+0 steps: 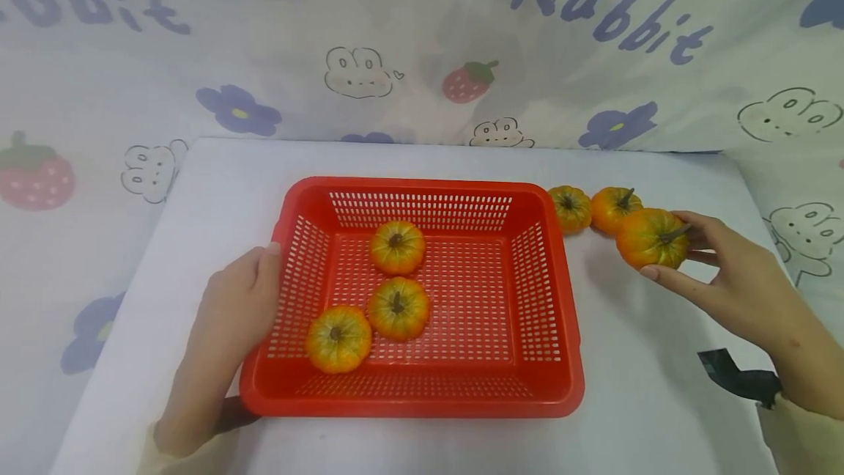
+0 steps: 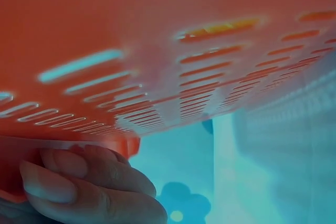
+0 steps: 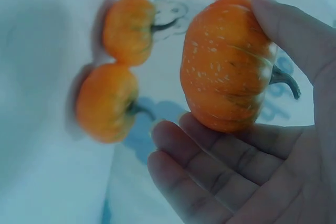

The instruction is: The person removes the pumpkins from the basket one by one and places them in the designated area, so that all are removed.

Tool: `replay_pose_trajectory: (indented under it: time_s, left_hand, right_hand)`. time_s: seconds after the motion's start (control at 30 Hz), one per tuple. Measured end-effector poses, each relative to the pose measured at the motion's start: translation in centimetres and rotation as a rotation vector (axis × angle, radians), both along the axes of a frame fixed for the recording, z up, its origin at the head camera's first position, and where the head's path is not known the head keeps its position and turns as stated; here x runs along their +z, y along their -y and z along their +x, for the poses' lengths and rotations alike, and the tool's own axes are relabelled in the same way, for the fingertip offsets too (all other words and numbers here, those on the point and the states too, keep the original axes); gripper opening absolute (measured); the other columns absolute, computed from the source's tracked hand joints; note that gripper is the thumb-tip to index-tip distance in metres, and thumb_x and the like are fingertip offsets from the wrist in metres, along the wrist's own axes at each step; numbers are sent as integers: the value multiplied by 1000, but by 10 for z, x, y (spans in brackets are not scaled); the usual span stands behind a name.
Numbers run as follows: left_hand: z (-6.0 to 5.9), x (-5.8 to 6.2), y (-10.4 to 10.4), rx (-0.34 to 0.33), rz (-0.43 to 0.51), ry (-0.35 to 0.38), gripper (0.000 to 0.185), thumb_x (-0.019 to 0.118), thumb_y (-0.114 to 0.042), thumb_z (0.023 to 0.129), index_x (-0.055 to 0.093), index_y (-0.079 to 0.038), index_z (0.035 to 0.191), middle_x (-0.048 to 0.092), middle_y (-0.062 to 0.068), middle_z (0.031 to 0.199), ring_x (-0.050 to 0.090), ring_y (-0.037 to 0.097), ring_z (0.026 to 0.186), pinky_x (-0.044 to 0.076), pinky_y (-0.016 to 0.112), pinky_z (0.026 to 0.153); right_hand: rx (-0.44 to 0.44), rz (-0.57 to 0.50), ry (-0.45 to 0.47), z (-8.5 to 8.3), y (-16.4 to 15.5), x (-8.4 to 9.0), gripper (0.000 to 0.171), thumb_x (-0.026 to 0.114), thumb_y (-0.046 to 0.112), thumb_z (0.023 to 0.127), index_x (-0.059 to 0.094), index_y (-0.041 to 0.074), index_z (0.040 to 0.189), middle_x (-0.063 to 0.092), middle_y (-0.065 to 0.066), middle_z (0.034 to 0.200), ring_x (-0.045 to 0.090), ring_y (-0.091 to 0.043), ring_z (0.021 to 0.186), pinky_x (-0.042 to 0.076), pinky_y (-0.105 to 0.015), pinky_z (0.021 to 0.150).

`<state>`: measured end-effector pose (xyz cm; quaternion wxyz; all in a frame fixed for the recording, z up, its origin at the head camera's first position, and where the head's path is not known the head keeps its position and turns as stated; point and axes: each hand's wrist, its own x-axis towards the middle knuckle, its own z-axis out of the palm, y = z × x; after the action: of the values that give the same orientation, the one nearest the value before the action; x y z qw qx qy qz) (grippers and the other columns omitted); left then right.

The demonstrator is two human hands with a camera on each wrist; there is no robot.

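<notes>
A red perforated basket (image 1: 557, 292) sits mid-table with three small orange pumpkins inside: one at the back (image 1: 397, 246), one in the middle (image 1: 398, 307), one at the front left (image 1: 338, 339). My left hand (image 1: 264, 262) grips the basket's left rim, thumb on top; in the left wrist view its fingers (image 2: 79, 182) curl under the rim of the basket (image 2: 157, 51). Right of the basket, my right hand (image 1: 669, 251) holds a fourth pumpkin (image 1: 649, 239) between thumb and fingers, just off the table. In the right wrist view that pumpkin (image 3: 228, 64) rests against my fingers (image 3: 210, 166).
Two more pumpkins (image 1: 570, 207) (image 1: 613, 209) lie on the white table (image 1: 659, 387) by the basket's far right corner, and show as pumpkins (image 3: 128, 30) (image 3: 105, 100) in the right wrist view. A printed cloth (image 1: 422, 57) hangs behind. A black strap (image 1: 738, 376) sits at my right wrist.
</notes>
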<state>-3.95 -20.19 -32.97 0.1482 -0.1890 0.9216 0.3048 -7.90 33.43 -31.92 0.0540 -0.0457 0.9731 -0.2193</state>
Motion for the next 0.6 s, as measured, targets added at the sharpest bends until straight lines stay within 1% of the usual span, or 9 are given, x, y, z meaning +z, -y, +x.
replay_pose_trajectory:
  time_s: [0.13,0.23,0.37,0.6]
  left_hand:
    - [1,-1,0,11,24,4,63,29,-65,95,47,-8,112,62,10,94,64,21,70,56,29,54]
    - [3,-1,1,17,29,2,64,28,-66,94,47,-8,113,62,10,94,64,21,70,56,29,54]
    - [2,-2,0,12,25,-6,63,27,-65,95,47,-8,113,62,10,95,64,21,70,56,29,54]
    - [1,-2,-1,-1,4,-22,61,27,-64,96,47,-8,112,62,9,94,63,20,70,56,29,54]
  right_hand:
    - [-39,0,-30,-2,-11,-8,86,76,42,82,34,1,144,53,-29,124,55,-52,104,43,-63,82]
    - [-71,9,-19,-5,-19,-15,87,74,45,83,31,-1,144,52,-31,123,54,-52,105,42,-64,84]
    - [-118,16,20,-9,-29,-23,91,70,50,84,28,-2,146,49,-32,127,51,-53,108,42,-68,83]
    - [-150,0,31,-13,-43,-35,92,70,50,84,28,-5,145,47,-34,129,50,-52,110,41,-68,83]
